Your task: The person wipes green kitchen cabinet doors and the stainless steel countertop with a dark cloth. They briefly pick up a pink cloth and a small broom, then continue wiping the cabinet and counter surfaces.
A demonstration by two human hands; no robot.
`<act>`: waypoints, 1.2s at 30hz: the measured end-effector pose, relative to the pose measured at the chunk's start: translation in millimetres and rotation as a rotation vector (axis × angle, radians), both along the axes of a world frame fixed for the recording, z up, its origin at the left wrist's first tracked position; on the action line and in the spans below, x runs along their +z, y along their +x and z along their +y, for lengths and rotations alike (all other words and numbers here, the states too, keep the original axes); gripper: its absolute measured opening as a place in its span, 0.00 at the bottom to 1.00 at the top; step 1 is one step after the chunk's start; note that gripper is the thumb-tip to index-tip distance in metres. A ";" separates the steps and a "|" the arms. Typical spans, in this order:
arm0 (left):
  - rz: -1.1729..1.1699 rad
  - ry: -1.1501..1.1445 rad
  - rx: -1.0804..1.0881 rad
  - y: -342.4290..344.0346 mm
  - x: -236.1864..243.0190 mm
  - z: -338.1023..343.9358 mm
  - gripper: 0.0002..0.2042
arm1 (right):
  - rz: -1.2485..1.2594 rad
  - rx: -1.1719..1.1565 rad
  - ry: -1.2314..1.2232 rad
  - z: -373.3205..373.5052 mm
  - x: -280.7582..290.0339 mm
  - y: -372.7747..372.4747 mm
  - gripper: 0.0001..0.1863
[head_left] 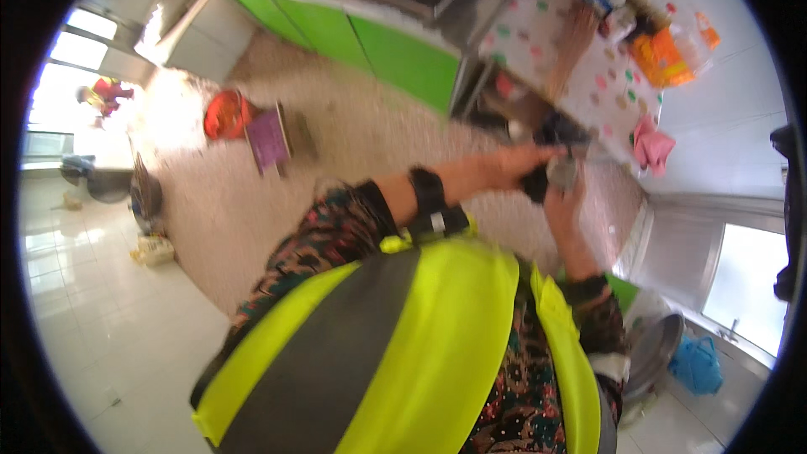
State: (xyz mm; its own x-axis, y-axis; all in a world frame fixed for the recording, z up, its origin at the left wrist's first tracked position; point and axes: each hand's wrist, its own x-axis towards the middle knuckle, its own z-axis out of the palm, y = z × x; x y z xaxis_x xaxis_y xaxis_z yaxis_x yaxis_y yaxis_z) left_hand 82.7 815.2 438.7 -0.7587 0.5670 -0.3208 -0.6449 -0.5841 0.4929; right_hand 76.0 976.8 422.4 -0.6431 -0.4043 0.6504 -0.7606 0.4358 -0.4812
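My left hand (pixel 523 165) reaches across to the right, its fingers smeared by motion near the rim of a small round greyish cup-like thing (pixel 561 173). My right hand (pixel 565 202) comes up from below and is closed around that round thing. Something black (pixel 535 184) sits between the two hands; its kind is too blurred to make out. Just beyond them is an open-fronted cabinet space (pixel 492 105) with dark and pale items inside, also blurred.
A dotted counter cover (pixel 538 21) bears an orange package (pixel 664 57) and a pink cloth (pixel 652 145). Green cabinets (pixel 403 63) line the far side. On the floor stand a red bucket (pixel 225 115) and a purple-topped stool (pixel 267 139). A metal basin (pixel 660 349) and blue bag (pixel 697 366) are at lower right.
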 end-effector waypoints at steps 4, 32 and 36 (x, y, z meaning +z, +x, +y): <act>-0.104 0.170 -0.016 33.6 -27.3 -21.0 0.25 | -0.621 0.161 -0.194 -8.7 -22.1 0.5 0.20; -0.319 -0.061 0.406 176.9 -110.7 18.9 0.12 | -2.176 0.703 -0.035 10.8 -49.9 63.9 0.32; 0.285 -0.547 0.460 168.1 -118.8 -7.4 0.10 | -2.027 0.629 -0.086 -18.7 -51.5 59.3 0.30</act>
State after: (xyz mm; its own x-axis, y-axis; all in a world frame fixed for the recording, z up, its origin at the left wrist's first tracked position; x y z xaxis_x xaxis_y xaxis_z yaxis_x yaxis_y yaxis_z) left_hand 250.8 807.8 319.9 -0.9752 -0.0086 -0.2213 -0.2007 -0.3882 0.8995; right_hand 135.3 958.1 370.9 -0.1252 -0.8071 -0.5770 0.7135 0.3309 -0.6176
